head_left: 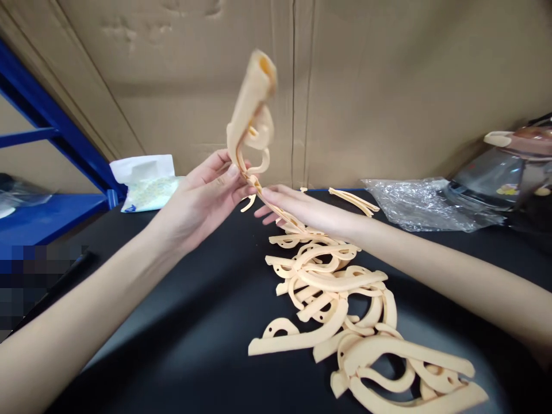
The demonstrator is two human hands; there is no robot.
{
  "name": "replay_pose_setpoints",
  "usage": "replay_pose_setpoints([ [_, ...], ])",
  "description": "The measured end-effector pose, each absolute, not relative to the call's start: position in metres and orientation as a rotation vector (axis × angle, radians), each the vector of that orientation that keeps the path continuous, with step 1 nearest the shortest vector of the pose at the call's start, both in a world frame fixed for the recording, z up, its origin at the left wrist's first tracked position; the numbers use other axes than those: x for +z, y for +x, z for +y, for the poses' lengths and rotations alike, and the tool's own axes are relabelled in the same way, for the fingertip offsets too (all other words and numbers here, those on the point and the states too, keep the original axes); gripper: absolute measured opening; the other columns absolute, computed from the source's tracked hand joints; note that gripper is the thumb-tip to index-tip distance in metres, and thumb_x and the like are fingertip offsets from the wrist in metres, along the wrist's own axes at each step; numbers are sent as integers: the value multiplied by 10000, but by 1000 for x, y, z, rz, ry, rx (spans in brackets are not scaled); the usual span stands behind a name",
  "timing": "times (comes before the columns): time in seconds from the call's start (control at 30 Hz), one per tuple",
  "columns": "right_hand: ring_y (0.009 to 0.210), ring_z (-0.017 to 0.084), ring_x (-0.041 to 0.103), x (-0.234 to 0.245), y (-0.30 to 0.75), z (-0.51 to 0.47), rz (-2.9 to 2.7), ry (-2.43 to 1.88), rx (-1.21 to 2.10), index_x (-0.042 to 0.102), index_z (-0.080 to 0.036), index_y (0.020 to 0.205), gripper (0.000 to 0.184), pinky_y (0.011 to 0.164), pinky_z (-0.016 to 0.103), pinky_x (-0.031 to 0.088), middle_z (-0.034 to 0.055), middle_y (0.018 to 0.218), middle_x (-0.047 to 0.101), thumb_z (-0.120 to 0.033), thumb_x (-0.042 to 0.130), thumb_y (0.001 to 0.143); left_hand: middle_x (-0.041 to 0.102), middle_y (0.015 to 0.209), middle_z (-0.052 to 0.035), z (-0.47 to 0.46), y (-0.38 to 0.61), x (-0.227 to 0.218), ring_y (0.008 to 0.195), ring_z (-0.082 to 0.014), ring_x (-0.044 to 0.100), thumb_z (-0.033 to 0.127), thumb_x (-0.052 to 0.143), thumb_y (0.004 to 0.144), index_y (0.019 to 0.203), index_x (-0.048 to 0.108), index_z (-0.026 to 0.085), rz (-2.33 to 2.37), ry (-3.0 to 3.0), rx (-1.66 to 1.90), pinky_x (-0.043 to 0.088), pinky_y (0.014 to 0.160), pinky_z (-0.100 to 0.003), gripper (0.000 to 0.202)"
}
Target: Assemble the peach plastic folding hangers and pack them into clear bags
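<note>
My left hand is closed on a cream plastic folding hanger, pinching it near its middle joint. One arm of this hanger points up, with its curved hook to the right; the other slopes down to the right. Beside that lower arm is my right hand, its fingers stretched out and apart; it seems to touch the arm, but I cannot tell how firmly. Below both hands lies a heap of similar cream folding hangers, overlapping one another on the black table.
A white and pale green packet stands at the back left beside a blue metal frame. Loose cream strips and a crumpled clear bag lie at the back. A transparent jug is at far right. Cardboard forms the back wall.
</note>
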State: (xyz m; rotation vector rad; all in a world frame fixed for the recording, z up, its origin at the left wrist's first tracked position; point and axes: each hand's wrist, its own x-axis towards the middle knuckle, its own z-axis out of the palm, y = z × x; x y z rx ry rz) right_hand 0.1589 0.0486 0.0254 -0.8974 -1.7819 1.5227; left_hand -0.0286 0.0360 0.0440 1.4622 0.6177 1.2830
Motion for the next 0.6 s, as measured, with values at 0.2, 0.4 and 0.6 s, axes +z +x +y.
replay_pose_setpoints([
  [0.2, 357, 29, 338, 33, 160, 41, -1609, -708, 1843, 586, -147, 867, 126, 334, 137, 241, -94, 522, 421, -211, 544, 967, 662, 933, -21, 22, -23, 52, 941, -162, 628, 85, 573, 791, 866, 695, 190, 556, 1242, 1294, 545, 836, -231, 178],
  [0.4, 348, 36, 316, 42, 166, 51, -1346, -928, 1512, 475, -170, 656, 296, 323, 145, 226, -69, 477, 399, -88, 460, 940, 645, 1265, -101, 25, -22, 47, 1123, -265, 624, 320, 490, 937, 1065, 674, 167, 709, 1157, 1192, 579, 858, -364, 271],
  [0.6, 451, 82, 443, 37, 166, 53, -1198, -866, 1420, 521, -173, 712, 200, 394, 192, 344, -19, 592, 490, -142, 418, 881, 689, 1146, -81, 13, -6, 30, 990, -228, 662, 399, 715, 830, 1077, 674, 190, 857, 1398, 1006, 572, 818, -328, 326],
])
